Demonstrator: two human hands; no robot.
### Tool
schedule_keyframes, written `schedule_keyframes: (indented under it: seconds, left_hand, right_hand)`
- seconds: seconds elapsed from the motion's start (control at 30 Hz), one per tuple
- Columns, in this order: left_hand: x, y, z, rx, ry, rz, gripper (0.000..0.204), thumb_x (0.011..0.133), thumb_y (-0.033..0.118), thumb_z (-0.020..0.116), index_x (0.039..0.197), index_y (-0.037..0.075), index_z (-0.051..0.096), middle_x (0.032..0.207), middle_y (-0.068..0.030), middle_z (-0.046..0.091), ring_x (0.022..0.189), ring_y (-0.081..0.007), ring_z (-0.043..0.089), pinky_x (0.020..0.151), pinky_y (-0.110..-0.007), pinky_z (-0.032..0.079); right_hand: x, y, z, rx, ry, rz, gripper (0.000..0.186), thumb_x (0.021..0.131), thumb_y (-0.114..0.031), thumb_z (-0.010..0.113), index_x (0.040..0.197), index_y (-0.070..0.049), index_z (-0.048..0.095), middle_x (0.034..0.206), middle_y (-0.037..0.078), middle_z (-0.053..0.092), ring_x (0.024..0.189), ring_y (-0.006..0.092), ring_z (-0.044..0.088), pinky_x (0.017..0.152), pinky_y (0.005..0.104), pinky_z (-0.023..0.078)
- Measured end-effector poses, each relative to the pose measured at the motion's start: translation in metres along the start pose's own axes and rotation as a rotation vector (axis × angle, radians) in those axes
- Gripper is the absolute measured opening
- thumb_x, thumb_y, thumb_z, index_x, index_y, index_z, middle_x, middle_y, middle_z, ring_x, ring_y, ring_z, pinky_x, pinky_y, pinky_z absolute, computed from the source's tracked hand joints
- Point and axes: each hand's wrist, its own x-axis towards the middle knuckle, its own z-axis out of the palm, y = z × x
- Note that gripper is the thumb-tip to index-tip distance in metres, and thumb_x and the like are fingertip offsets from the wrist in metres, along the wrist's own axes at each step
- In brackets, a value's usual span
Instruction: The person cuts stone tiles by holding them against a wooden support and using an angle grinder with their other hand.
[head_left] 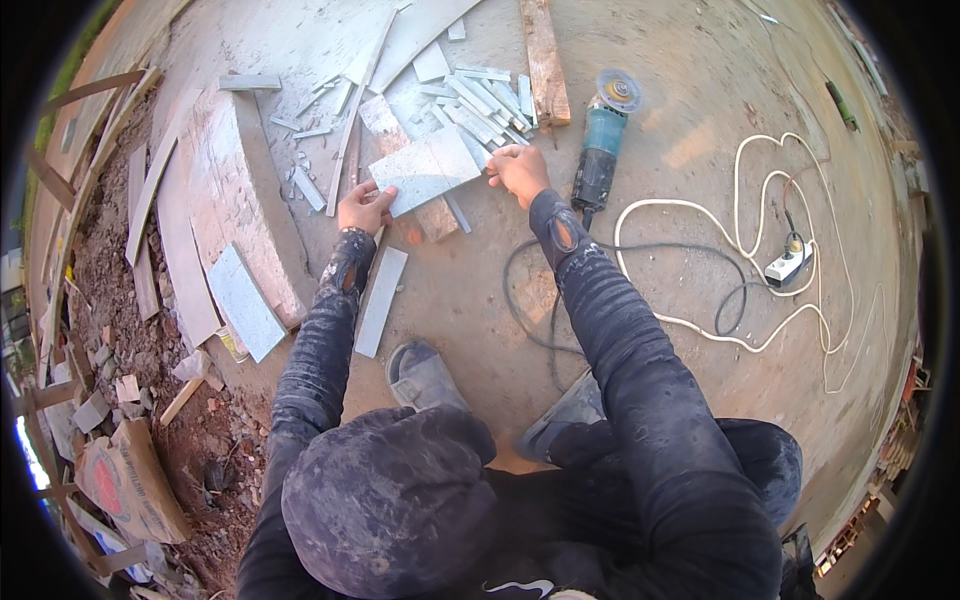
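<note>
Steadying a grey tile over a short wooden board, the person crouched with both arms reaching toward the upper middle of the frame. The left hand grasped the tile by its lower-left corner, thumb on the upper face. The right hand was at the tile's right end with its fingers curled; whether they pinched the edge or merely sat beside it, I could not tell. Nor was it clear whether the tile rested flat on the board or was held slightly above it.

The step in hand looked like placing or lining up the tile for a cut, judging by the pile of narrow strips just beyond it and the angle grinder lying at the upper right of centre, apart from both hands. A loose strip lay below the left hand, nearer the middle of the frame.

The next move seemed to call for settling the tile firmly across the board, the left hand keeping its corner from sliding, and freeing the right hand for the grinder, with its dark cord clear of the disc.
</note>
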Motion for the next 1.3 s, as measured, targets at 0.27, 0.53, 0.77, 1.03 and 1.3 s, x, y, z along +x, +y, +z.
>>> schedule_keyframes:
  seconds: [0.27, 0.53, 0.77, 1.03, 1.3]
  left_hand:
    - [-0.004, 0.002, 0.014, -0.076, 0.002, 0.071, 0.048, 0.083, 0.022, 0.079, 0.118, -0.006, 0.063, 0.092, -0.0104, 0.07, 0.072, -0.0142, 0.068, 0.06, -0.027, 0.057]
    - [-0.003, -0.005, 0.004, -0.357, -0.106, -0.041, 0.042, 0.091, 0.03, 0.071, 0.121, 0.001, 0.062, 0.096, -0.0057, 0.069, 0.078, -0.0133, 0.066, 0.07, -0.027, 0.054]
    - [0.015, -0.033, -0.004, -0.417, -0.156, -0.084, 0.022, 0.095, 0.024, 0.065, 0.109, 0.008, 0.061, 0.093, -0.0002, 0.066, 0.079, -0.0119, 0.065, 0.067, -0.026, 0.05]
    - [0.011, -0.03, -0.015, -0.352, -0.228, -0.057, 0.025, 0.098, 0.03, 0.06, 0.113, 0.01, 0.059, 0.097, 0.0017, 0.064, 0.087, -0.0095, 0.062, 0.072, -0.029, 0.05]
    - [-0.008, -0.022, -0.007, -0.035, 0.318, 0.191, 0.034, 0.097, 0.032, 0.063, 0.11, 0.001, 0.063, 0.09, -0.004, 0.066, 0.082, -0.0116, 0.062, 0.074, -0.029, 0.051]
  right_hand:
    - [-0.015, 0.02, -0.023, -0.357, 0.205, -0.269, 0.018, 0.082, -0.021, 0.067, 0.091, -0.006, 0.072, 0.077, 0.013, 0.071, 0.066, 0.0243, 0.068, 0.071, 0.0362, 0.053]
    - [-0.043, -0.017, -0.062, -0.711, 0.955, -0.454, 0.066, 0.076, -0.03, 0.073, 0.133, -0.007, 0.048, 0.124, 0.019, 0.052, 0.121, 0.0376, 0.048, 0.1, 0.0488, 0.039]
    - [-0.031, 0.012, -0.082, -0.542, 0.734, -0.08, 0.093, 0.072, -0.039, 0.076, 0.144, 0.0, 0.033, 0.139, 0.027, 0.044, 0.13, 0.0402, 0.044, 0.106, 0.0501, 0.038]
    - [-0.023, 0.015, -0.09, -0.545, 0.661, 0.01, 0.099, 0.07, -0.045, 0.077, 0.145, 0.001, 0.032, 0.138, 0.027, 0.046, 0.129, 0.0403, 0.047, 0.107, 0.0486, 0.038]
    - [-0.016, -0.007, -0.113, -0.681, 0.592, 0.114, 0.07, 0.066, -0.037, 0.077, 0.117, 0.004, 0.055, 0.111, 0.023, 0.064, 0.102, 0.0373, 0.064, 0.087, 0.0451, 0.05]
